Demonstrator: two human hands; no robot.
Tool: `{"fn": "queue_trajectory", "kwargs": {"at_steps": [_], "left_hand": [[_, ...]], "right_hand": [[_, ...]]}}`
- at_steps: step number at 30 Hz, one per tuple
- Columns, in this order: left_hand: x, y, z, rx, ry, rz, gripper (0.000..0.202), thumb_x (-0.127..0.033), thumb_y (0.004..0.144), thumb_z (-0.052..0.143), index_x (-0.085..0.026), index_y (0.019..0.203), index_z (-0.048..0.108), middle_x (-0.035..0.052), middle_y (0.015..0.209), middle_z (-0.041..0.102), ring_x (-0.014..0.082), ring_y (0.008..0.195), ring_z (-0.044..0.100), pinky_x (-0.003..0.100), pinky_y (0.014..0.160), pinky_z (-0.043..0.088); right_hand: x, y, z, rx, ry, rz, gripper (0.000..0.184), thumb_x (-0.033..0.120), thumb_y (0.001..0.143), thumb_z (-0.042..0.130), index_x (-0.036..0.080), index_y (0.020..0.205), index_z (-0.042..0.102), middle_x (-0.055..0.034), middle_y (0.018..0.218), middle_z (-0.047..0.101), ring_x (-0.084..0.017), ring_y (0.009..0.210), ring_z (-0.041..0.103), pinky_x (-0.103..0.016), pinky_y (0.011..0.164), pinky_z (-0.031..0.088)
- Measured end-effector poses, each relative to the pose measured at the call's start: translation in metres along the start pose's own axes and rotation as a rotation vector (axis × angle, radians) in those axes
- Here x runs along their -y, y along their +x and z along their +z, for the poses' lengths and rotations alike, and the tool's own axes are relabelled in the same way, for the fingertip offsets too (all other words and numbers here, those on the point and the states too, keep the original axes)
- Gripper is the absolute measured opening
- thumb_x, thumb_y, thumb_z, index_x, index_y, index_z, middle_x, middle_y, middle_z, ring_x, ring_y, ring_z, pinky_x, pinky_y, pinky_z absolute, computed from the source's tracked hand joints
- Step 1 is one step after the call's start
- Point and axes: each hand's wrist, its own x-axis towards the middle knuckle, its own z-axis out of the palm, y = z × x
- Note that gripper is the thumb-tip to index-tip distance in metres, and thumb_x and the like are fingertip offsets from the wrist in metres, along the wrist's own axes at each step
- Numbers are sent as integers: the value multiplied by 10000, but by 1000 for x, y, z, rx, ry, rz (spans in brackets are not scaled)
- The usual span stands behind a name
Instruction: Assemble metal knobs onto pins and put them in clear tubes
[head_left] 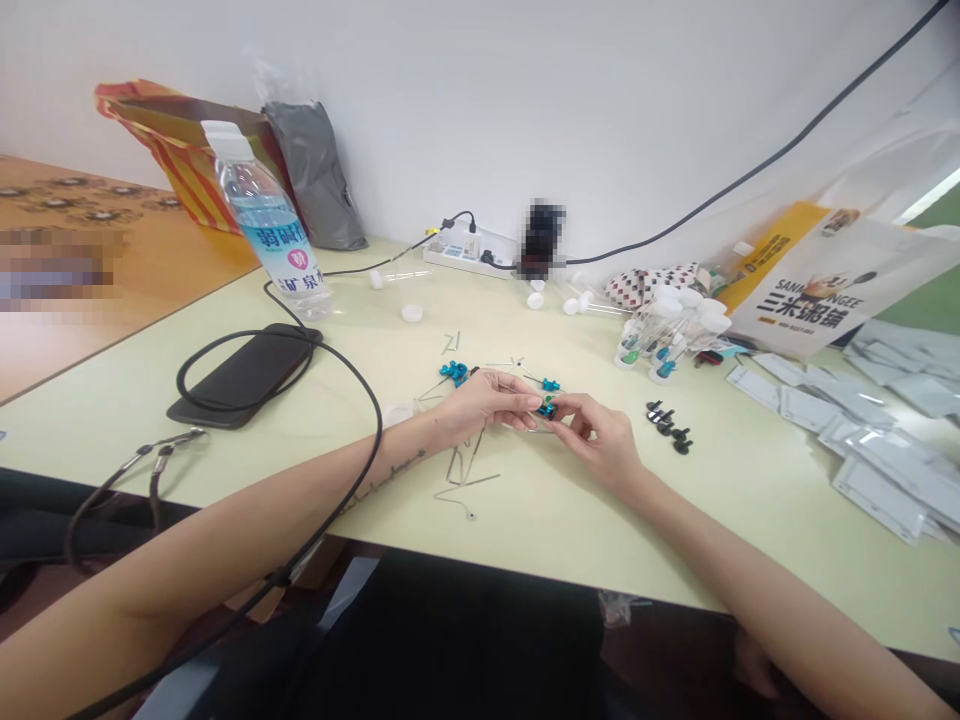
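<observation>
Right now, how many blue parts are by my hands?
3 blue parts: one left of the left hand, one beyond its fingertips, one at the right hand's fingertips. Others may be hidden.

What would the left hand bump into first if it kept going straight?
The left hand points at the small blue piece held by the right hand, so it would probably meet that first, though depth is hard to judge here.
</observation>
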Motion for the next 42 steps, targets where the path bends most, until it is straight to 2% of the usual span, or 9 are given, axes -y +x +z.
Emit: {"fn": "queue_trajectory", "kwargs": {"at_steps": [10, 21, 42], "left_hand": [[1, 0, 0, 5, -2, -4, 183, -226, 701, 745, -88, 808, 691, 52, 656, 697, 110, 622, 672, 169, 578, 511], [2, 1, -1, 4, -10, -3, 208, -231, 685, 758, -85, 819, 694, 52, 661, 699, 100, 596, 662, 175, 581, 512], [1, 1, -1, 13, -9, -5, 198, -232, 695, 751, -87, 817, 693, 57, 665, 702, 106, 617, 666, 170, 577, 508]], "right_hand": [[-2, 0, 2, -9, -11, -14, 177, 313, 879, 530, 190, 999, 570, -28, 778, 671, -71, 424, 485, -211, 439, 408], [0, 0, 0, -2, -5, -3, 220, 301, 875, 544, 204, 1073, 545, -1, 740, 650, -72, 433, 484, -203, 451, 421], [0, 1, 0, -4, -19, -24, 178, 296, 881, 530, 194, 1023, 563, -16, 758, 662, -69, 430, 494, -202, 444, 416]]}}
